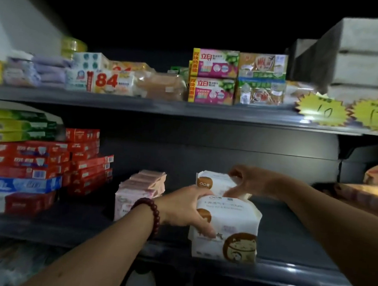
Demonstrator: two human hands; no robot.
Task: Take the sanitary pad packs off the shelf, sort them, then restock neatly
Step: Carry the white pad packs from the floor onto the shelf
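Two white sanitary pad packs with brown cat prints stand on the dark middle shelf (288, 244). The front white pack (229, 231) stands near the shelf's front edge, and my left hand (186, 211), with a dark red bead bracelet at the wrist, grips its left side. Behind it stands the rear white pack (212, 183); my right hand (247, 183) holds its right end with curled fingers. A row of pink pad packs (139, 190) stands just to the left of both.
Stacked red, blue and green toothpaste boxes (38, 160) fill the left of this shelf. Orange packs (366, 193) lie at the far right. The upper shelf (185, 108) carries soap boxes, and yellow price tags (323, 110) hang on its right edge.
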